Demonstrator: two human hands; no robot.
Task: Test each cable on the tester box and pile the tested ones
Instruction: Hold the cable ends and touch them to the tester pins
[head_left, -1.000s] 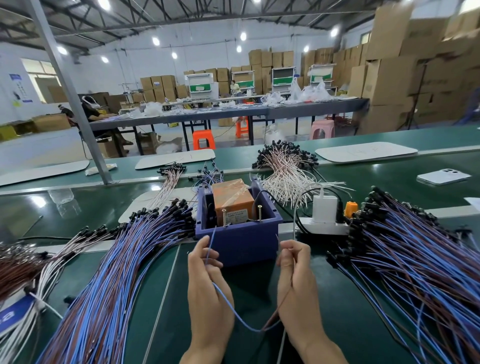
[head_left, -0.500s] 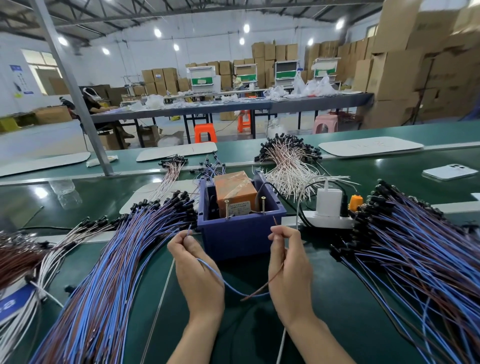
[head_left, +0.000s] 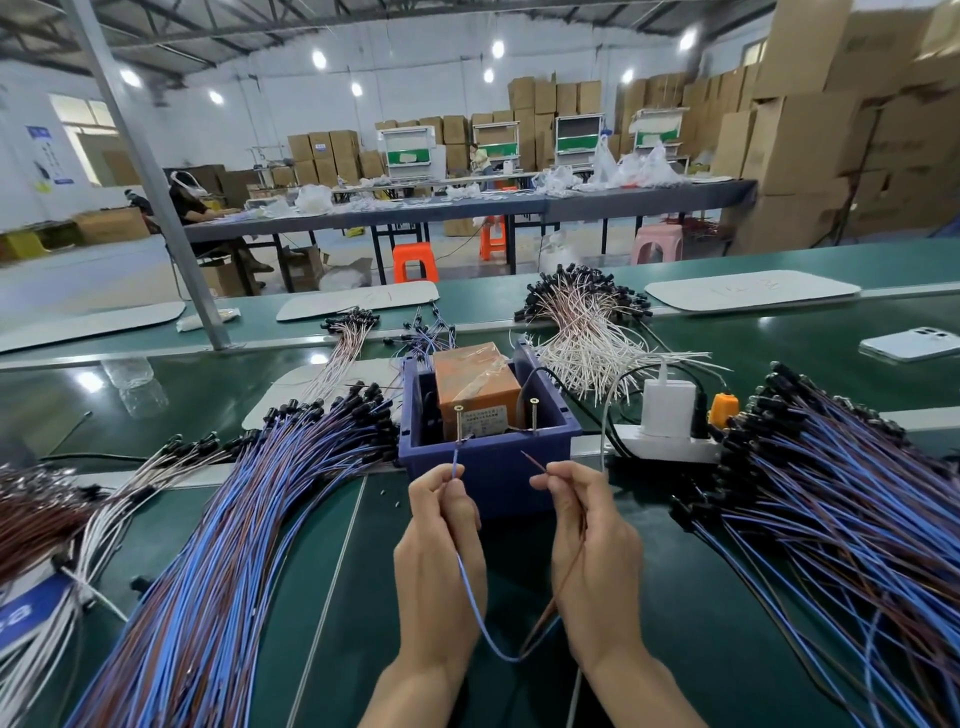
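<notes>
View: head.
L hand (head_left: 441, 561): pinches blue end of cable (head_left: 470, 597); tip at foot of L pin (head_left: 458, 423), contact unclear.
R hand (head_left: 592, 561): pinches brown end; tip short of R pin (head_left: 533, 415).
Cable: loop sags btwn hands, in front of tester box (head_left: 488, 467).
Step tip: set each bare tip on its own pin tog.; keep tips apart, loop slack.
Desk (head_left: 691, 613): green; L pile (head_left: 234, 519), R pile (head_left: 831, 519); which is tested, can't tell.
Room: warehouse, stacked cartons (head_left: 810, 140), orange stools (head_left: 413, 260).

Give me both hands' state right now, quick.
Left hand: closed, pinching the cable's blue lead near its tip.
Right hand: closed, pinching the cable's brown lead near its tip.
</notes>
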